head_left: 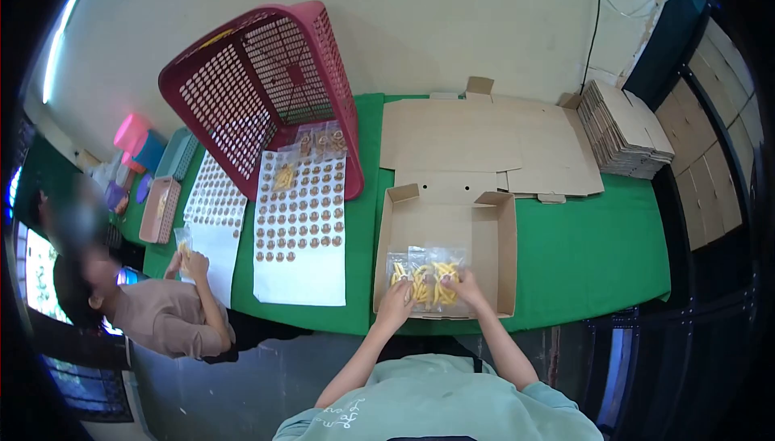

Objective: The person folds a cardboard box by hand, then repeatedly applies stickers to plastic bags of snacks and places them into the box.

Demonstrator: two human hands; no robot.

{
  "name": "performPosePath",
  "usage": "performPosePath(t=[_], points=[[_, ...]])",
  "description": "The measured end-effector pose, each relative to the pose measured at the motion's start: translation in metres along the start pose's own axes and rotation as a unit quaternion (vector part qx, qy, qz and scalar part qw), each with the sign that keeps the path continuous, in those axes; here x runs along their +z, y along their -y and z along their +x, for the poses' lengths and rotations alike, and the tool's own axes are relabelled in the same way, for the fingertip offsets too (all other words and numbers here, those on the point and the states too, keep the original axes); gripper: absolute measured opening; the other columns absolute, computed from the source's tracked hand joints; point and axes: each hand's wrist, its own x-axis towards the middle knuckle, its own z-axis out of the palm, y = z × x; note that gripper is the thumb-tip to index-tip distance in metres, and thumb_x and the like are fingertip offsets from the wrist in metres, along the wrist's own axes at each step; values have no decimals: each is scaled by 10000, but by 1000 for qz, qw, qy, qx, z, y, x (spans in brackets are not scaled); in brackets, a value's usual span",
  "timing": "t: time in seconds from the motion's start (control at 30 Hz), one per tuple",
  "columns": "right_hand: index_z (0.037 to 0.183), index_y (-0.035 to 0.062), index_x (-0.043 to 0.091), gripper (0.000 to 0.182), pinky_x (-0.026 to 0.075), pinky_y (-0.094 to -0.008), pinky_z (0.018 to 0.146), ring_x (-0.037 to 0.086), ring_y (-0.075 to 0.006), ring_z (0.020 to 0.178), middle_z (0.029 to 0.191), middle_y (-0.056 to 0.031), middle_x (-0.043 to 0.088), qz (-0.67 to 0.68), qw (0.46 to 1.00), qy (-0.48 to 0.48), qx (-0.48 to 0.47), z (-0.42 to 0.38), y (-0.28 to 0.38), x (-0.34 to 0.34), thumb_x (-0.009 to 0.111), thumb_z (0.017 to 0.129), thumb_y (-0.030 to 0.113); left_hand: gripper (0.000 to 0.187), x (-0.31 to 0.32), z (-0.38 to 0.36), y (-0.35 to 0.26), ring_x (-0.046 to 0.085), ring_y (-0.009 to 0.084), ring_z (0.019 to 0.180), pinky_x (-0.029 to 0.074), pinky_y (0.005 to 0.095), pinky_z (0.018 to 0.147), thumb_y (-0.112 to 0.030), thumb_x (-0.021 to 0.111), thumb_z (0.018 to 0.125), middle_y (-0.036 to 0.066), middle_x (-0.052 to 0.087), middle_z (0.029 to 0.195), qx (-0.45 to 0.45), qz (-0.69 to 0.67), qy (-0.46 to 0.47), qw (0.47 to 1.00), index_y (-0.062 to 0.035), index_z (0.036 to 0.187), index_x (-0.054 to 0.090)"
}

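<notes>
Three clear plastic bags of yellow stick snacks (423, 286) stand side by side at the near end of an open cardboard box (507, 259). My left hand (395, 300) is closed on the left part of this row, its fingers over the lower front of the bags. At the right end, my right hand (467, 288) grips the edge of the rightmost bag with thumb and fingers. Both hands are inside the box's near side. The far part of the box floor shows bare cardboard, and its small corner flaps stick up.
A pink plastic basket (311, 62) lies on its side with snack bags (323, 138) inside. Sticker sheets (299, 275), flattened cardboard (452, 134) and stacked cartons (626, 130) lie on the green table (589, 263). At left, a person (165, 312) holds a snack bag near small baskets (160, 211).
</notes>
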Motion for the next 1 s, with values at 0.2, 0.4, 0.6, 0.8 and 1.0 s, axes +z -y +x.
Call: performPosePath(t=[0.2, 0.4, 0.6, 0.8, 1.0], points=[[1080, -43, 467, 586, 410, -358, 815, 524, -276, 947, 1002, -201, 534, -87, 995, 6, 36, -11, -1, 15, 699, 671, 308, 743, 5, 24, -2, 213, 357, 1243, 261, 440, 984, -223, 678, 681, 208, 208, 1344, -60, 108, 66, 990, -100, 1299, 285], [1050, -11, 471, 596, 406, -396, 784, 492, -319, 920, 960, -184, 500, -262, 962, -70, 43, -32, 54, 6, 729, 614, 303, 922, 20, 31, 10, 64, 359, 1290, 183, 447, 1019, -280, 712, 638, 197, 57, 1396, -62, 169, 136, 974, -121, 1351, 149], [1045, 26, 470, 536, 394, -379, 807, 441, -328, 975, 1023, -171, 444, -316, 935, -78, -143, -30, 52, 12, 725, 607, 201, 916, 22, 30, 13, 50, 338, 1297, 188, 459, 1016, -239, 701, 642, 176, 46, 1403, -63, 178, 145, 971, -127, 1353, 134], [1044, 58, 480, 486, 391, -374, 838, 431, -329, 981, 1028, -165, 429, -306, 938, 10, -160, -30, 52, 15, 704, 622, 149, 901, 23, 32, 16, 65, 358, 1289, 166, 448, 1027, -241, 702, 615, 193, 93, 1389, -65, 170, 140, 973, -120, 1339, 180], [1008, 62, 512, 442, 386, -372, 854, 431, -325, 998, 1023, -174, 432, -260, 961, 39, -85, -22, 54, 11, 703, 625, 175, 810, 18, 29, 24, 174, 370, 1253, 226, 423, 1006, -201, 684, 636, 219, 147, 1360, -17, 25, 75, 997, -60, 1303, 246]])
